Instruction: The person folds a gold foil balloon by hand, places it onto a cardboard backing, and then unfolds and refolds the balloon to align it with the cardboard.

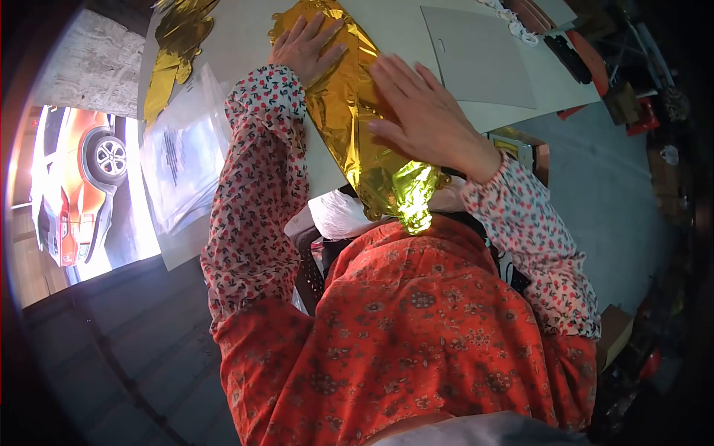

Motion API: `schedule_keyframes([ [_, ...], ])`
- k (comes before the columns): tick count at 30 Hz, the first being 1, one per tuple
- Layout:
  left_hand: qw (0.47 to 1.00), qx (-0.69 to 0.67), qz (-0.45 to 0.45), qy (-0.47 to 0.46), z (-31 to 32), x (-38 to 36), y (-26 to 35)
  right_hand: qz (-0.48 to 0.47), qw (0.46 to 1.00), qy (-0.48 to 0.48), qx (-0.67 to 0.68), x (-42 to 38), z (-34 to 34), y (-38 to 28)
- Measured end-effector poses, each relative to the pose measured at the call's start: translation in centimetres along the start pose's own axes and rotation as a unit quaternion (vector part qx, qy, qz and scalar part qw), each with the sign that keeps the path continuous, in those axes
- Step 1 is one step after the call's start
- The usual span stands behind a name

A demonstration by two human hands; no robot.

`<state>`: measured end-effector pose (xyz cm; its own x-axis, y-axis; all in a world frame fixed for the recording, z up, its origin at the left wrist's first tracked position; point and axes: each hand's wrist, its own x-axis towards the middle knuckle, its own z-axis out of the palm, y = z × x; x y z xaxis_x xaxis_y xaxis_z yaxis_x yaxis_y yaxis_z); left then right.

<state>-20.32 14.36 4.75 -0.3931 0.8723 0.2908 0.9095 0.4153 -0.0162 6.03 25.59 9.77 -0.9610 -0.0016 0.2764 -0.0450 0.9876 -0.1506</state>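
Note:
A long piece of shiny gold foil [338,111] lies on the light table [394,22], its lower end hanging over the front edge toward the lap. My left hand [306,50] rests on the foil's upper part, palm down with fingers spread. Farther down the foil, my right hand [425,115] is stretched out, its fingertips at the foil's right side and its thumb apart. Neither hand grips anything. Part of the foil is hidden under the hands.
More gold foil [175,56] lies at the table's left, above clear plastic bags [182,167]. A grey sheet [476,59] lies to the right, with a black object [567,59] beyond it. White string [520,28] is near the far edge. An orange car [85,167] stands outside.

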Motion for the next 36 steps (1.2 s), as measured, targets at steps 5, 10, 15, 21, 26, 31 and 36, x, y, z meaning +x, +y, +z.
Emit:
schedule_keyframes([
  [5, 1.0, -0.002, -0.002, -0.003, -0.8, 0.2, 0.5, -0.012, 1.0, 0.024, -0.008, 2.9, 2.0, 2.1],
  [10, 1.0, -0.022, 0.0, 0.013, -1.3, -0.3, 0.8, -0.022, 0.999, 0.048, 0.01, 3.3, 2.5, 3.3],
  [15, 0.996, -0.068, 0.005, 0.048, -2.0, -0.2, 0.9, -0.027, 0.998, 0.04, -0.026, 5.7, 2.3, 4.5],
  [21, 0.993, -0.093, 0.006, 0.066, -2.7, -0.4, 1.2, -0.079, 0.994, 0.057, -0.056, 6.2, 1.9, 5.2],
  [26, 0.996, -0.079, 0.008, 0.044, -2.9, -0.3, 1.4, -0.108, 0.994, -0.019, 0.007, 6.6, 1.1, 5.6],
  [31, 0.999, -0.048, 0.02, -0.004, -3.3, -0.3, 1.5, -0.129, 0.992, -0.011, 0.004, 6.3, 1.3, 6.2],
  [36, 0.999, -0.028, 0.027, 0.001, -2.3, -0.1, 1.0, -0.12, 0.993, -0.002, -0.018, 5.1, 0.2, 6.3],
])
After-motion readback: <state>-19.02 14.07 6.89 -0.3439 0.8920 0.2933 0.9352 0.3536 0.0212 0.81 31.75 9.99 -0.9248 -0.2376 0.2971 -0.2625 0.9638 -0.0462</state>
